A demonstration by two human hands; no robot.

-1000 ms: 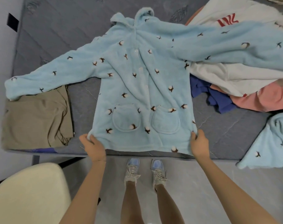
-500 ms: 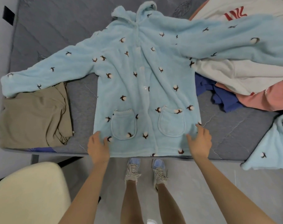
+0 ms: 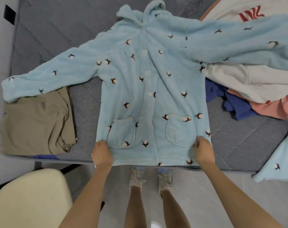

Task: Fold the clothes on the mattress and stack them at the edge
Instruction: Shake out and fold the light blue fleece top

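Left hand (image 3: 101, 153) and right hand (image 3: 204, 151) now pinching robe (image 3: 149, 89) hem, grey mattress (image 3: 46, 38), pale floor (image 3: 205, 195)

Bare mattress (image 3: 61, 37) lies open at the far left, above the robe's (image 3: 149, 89) left sleeve. A narrow strip stays free between the robe's body and the folded khaki garment (image 3: 34, 122) (left edge). To the right, a heap of clothes (image 3: 248, 86) blocks the way, with grey mattress clear just below it.
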